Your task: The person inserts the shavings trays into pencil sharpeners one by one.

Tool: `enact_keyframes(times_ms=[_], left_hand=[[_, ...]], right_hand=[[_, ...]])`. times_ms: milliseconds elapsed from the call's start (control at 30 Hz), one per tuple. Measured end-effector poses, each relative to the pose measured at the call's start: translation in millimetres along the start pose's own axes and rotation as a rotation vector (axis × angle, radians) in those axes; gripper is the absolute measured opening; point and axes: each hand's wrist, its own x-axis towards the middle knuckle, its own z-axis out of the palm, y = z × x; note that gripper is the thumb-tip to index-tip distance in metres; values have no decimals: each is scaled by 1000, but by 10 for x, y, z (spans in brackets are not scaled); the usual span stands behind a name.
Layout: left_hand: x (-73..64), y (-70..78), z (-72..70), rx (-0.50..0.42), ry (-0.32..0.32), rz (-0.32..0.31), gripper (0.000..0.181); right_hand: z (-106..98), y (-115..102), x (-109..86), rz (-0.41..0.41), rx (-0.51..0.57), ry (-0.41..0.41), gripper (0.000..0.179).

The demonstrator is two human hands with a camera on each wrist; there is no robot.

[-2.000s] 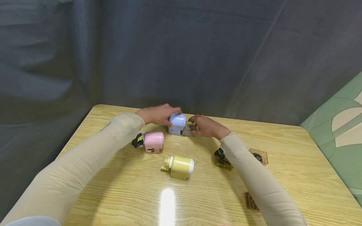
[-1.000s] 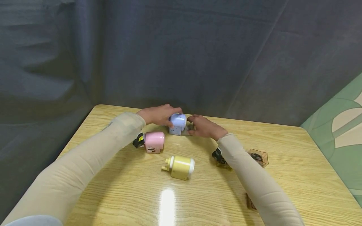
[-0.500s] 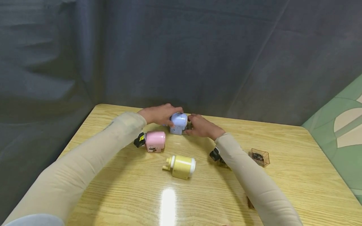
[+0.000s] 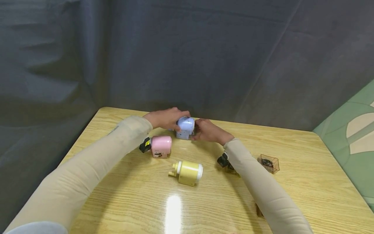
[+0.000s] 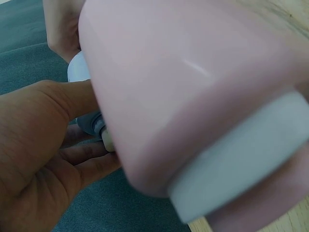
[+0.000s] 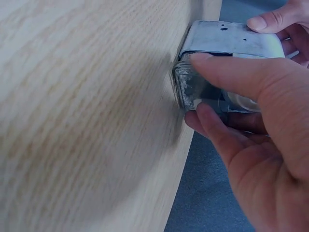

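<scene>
At the table's far edge, my left hand grips a light-blue pencil sharpener, fingers over its top and thumb on the near side. My right hand pinches a small clear shavings drawer between thumb and fingers. The drawer sits largely inside the sharpener's open end, its outer face still showing in the right wrist view. A pink pencil sharpener lies close to my left wrist and fills much of the left wrist view. Nearer me lies a yellow pencil sharpener, its crank pointing left.
Right of the sharpeners, an orange-tinted clear drawer holds dark shavings. A yellowish drawer and a brownish one are partly hidden by my right forearm. A dark curtain hangs right behind the wooden table.
My right hand has moved left, sliding the clear drawer from beside the blue sharpener into its end. My left hand keeps its hold; the other sharpeners stay put.
</scene>
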Motion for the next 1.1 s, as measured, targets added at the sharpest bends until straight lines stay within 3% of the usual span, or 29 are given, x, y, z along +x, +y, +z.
enact_keyframes(times_ms=[400, 700, 1100], left_hand=[[43, 32, 2, 2, -7, -13, 56], [60, 91, -5, 19, -41, -29, 58], [78, 121, -1, 6, -60, -19, 57]], right_hand=[[3, 42, 7, 78, 95, 1, 48], [11, 48, 5, 56, 120, 1, 48], [27, 50, -24, 105, 144, -9, 50]])
